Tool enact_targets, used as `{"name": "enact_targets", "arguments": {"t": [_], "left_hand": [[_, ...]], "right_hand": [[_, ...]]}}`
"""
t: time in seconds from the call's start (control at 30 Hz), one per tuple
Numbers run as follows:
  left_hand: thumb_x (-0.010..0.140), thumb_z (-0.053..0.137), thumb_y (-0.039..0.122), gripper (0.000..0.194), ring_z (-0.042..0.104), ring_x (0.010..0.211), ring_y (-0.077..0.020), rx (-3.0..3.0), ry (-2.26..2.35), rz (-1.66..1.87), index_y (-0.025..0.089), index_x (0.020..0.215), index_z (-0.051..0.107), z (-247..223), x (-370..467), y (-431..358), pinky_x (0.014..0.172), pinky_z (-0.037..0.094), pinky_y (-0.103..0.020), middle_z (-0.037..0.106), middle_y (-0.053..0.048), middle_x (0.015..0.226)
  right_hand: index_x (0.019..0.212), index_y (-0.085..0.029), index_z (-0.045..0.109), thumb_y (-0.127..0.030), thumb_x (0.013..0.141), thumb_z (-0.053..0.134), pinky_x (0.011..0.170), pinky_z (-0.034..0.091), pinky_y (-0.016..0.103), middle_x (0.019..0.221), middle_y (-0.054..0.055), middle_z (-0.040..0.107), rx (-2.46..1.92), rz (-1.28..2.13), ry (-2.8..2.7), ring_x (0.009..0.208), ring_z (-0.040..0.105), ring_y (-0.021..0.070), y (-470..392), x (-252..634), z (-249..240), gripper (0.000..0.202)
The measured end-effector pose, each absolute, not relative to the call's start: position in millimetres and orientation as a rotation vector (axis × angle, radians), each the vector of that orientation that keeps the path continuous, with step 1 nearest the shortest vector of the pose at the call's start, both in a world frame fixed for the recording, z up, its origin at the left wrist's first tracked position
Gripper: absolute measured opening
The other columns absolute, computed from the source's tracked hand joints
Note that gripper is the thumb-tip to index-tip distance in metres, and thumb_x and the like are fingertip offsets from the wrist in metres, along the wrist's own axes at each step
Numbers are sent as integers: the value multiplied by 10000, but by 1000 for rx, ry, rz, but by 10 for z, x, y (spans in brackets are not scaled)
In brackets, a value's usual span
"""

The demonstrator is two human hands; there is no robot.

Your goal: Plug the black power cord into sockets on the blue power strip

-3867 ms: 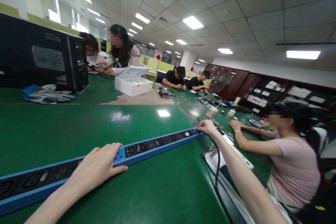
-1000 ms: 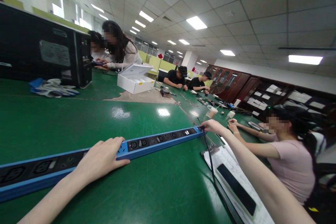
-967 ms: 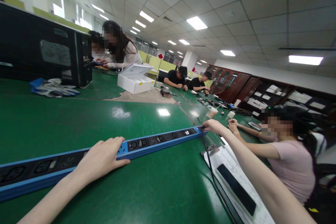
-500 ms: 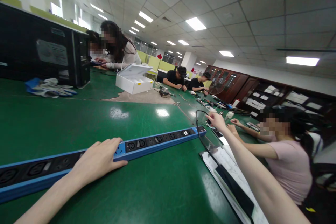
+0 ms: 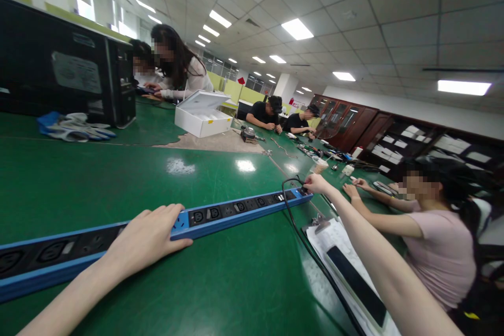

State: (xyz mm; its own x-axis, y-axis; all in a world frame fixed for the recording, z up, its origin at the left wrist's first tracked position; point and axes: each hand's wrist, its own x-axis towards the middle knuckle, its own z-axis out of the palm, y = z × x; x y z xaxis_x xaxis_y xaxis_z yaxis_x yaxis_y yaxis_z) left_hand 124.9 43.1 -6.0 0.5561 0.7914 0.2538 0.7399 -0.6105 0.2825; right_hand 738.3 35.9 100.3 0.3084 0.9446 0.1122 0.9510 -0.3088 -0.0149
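A long blue power strip (image 5: 244,213) with black socket panels runs across the green table from the lower left to the middle right. My left hand (image 5: 147,233) lies over its middle, fingers across the top and thumb along the near side, gripping it. At the strip's far right end, my right hand (image 5: 317,185) pinches the end of a black power cord (image 5: 293,218). The cord loops left from my fingers and hangs down towards me. Its plug is mostly hidden by my fingers, and I cannot tell whether it sits in a socket.
A clipboard with papers (image 5: 321,241) and a dark-screened phone (image 5: 356,286) lie below my right forearm. A black computer case (image 5: 59,63), gloves (image 5: 74,128) and an open white box (image 5: 202,118) stand farther back. A co-worker in pink (image 5: 437,252) sits at right; others work beyond.
My right hand has moved slightly left and down, bringing the cord's end to the strip's far end. The cord has shifted left off the phone. My left hand stays put.
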Motion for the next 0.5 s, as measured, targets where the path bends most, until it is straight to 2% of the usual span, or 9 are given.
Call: {"name": "enact_targets", "arguments": {"t": [0.3,0.5], "left_hand": [[763,547,763,740,612,1160,-385,2707,1322,511,232,1278,584,-78,1247,437,867,456,-429,642,-153,1313],[750,559,759,732,613,1162,-382,2686,1327,502,240,1265,591,-70,1258,434,874,457,-428,646,-146,1309]], "right_hand": [[665,-179,721,-309,816,702,669,536,243,570,53,696,-2482,5,-1683,632,710,200,419,7391,934,201],[766,-171,736,-343,892,635,609,544,229,616,65,725,-2464,119,-1616,594,716,191,348,7443,903,236]]}}
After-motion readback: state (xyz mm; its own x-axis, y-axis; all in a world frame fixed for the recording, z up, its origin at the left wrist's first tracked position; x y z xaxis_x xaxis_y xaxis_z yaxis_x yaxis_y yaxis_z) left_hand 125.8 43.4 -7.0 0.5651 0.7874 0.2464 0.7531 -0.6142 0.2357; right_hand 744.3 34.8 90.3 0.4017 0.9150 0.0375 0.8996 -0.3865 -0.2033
